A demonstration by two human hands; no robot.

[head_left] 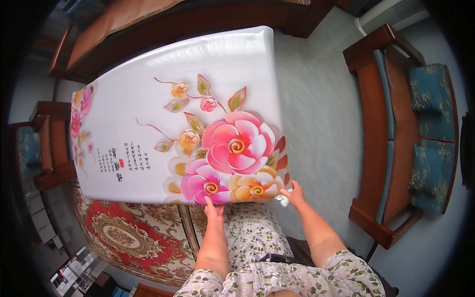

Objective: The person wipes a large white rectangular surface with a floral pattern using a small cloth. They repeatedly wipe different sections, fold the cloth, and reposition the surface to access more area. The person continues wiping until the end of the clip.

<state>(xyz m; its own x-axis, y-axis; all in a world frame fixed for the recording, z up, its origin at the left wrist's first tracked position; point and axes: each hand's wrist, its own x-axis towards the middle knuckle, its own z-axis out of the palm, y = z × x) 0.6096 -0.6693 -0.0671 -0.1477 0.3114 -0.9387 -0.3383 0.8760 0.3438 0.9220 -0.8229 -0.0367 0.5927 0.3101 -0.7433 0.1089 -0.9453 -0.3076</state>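
Observation:
A white tablecloth [163, 54], printed with large pink, magenta and orange flowers, covers a long table. My left hand [213, 210] is at its near edge, thumb on top and the other fingers partly hidden below the rim; it appears to grip the cloth. At the near right corner is my right hand [297, 194], its fingers closed round a small crumpled white-and-grey thing [282, 200]. Whether that is a loose rag or bunched cloth, I cannot tell.
A wooden sofa [366, 133] with teal cushions [431, 173] stands to the right across grey floor. Another wooden seat [123, 24] runs along the far side, with a wooden armchair [49, 133] at the left. A red patterned rug [153, 237] lies at the near left.

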